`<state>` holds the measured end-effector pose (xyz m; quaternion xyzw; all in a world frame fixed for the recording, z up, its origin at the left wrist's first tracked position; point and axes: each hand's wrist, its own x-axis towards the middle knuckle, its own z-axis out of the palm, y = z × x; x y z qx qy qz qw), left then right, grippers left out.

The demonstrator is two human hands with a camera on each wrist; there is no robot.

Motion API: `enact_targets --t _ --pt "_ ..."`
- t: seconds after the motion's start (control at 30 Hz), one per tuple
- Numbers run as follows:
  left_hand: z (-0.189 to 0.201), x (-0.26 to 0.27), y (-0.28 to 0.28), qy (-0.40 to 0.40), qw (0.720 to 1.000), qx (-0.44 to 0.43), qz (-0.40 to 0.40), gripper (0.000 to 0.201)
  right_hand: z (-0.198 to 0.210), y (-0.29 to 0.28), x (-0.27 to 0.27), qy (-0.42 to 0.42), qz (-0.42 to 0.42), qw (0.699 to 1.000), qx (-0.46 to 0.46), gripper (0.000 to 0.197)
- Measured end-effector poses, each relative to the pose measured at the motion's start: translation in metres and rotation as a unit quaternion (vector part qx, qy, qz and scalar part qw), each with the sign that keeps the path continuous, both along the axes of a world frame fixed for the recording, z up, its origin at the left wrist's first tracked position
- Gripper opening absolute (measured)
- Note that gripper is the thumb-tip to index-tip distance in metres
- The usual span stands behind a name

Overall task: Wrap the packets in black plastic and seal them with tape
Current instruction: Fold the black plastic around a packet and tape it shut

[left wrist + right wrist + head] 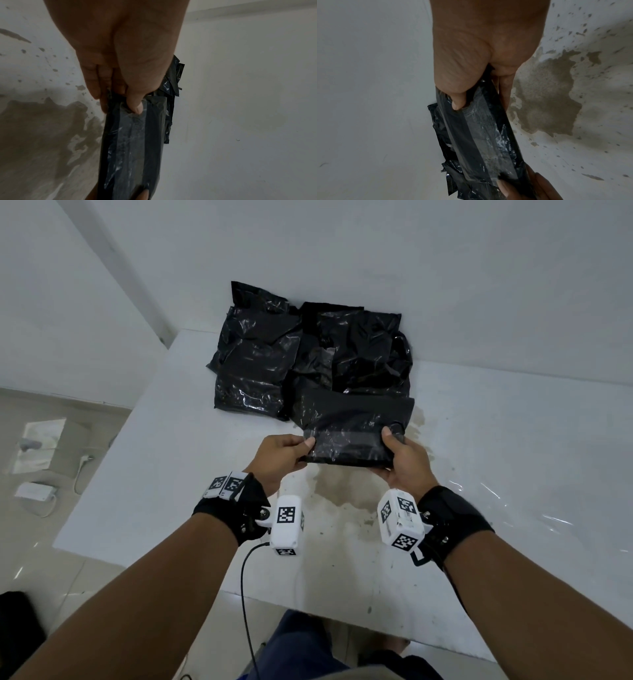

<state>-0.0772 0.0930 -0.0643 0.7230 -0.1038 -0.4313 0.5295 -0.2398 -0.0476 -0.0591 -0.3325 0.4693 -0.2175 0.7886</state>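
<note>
While we hold the packet [356, 433] by its two ends above the table [513, 446], the head view lists these items: left hand [279, 455] at the left end, thumb on top and fingers curled beneath; right hand [406, 458] at the right end, in the same pinch. We judge that this two-ended hold keeps the wrap taut so the tape [346, 436], a clear strip along the near edge, lies flat. Behind the packet, a pile [308, 354] of black-wrapped packets rests against the wall, probably finished pieces set out of the way. A brown stain [342, 508] marks the table below our hands.

Left wrist view: the left hand [120, 54], thumb pressing the taped face, fingers behind; the packet [133, 148] running away from the camera; the tape [126, 142] down its length. The stain [42, 128] shows at the left.

Right wrist view: the right hand [479, 54], thumb on the packet [481, 135] beside the tape [486, 135], fingers under it. Loose black plastic crumples at the far end, where a fingertip of the other hand shows.
</note>
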Motion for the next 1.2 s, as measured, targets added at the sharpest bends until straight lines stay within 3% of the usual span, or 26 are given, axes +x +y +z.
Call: enact_targets --t 0.2,0.37,0.53,0.63,0.77,0.87,1.03,1.2 --pt "0.009 0.017 -0.006 0.001 0.999 -0.004 -0.032 0.017 0.004 0.002 0.001 0.021 0.039 0.998 -0.037 0.034" --pt "0.015 0.034 -0.005 0.045 0.995 0.008 -0.085 0.025 0.007 0.008 0.004 0.022 0.023 0.999 -0.040 0.023" --pt "0.021 0.047 -0.010 0.019 0.995 -0.009 -0.095 0.029 0.009 0.022 0.005 0.036 0.017 0.999 -0.033 0.050" --pt "0.025 0.049 -0.013 0.024 0.993 -0.015 -0.114 0.030 0.012 0.027 0.001 0.053 0.010 0.997 -0.049 0.035" --pt "0.028 0.044 -0.020 0.049 0.990 -0.038 -0.124 0.025 0.016 0.031 -0.005 0.062 0.005 0.996 -0.064 0.032" --pt "0.030 0.033 -0.026 0.005 0.989 -0.053 -0.137 0.008 0.021 0.033 -0.003 0.068 0.007 0.995 -0.067 0.031" --pt "0.025 0.024 -0.032 -0.039 0.987 -0.052 -0.145 0.013 0.027 0.034 0.009 0.158 -0.002 0.978 -0.140 0.059" --pt "0.023 0.005 -0.032 -0.029 0.989 -0.072 -0.129 0.016 0.013 0.037 0.013 0.213 -0.013 0.958 -0.190 0.052"
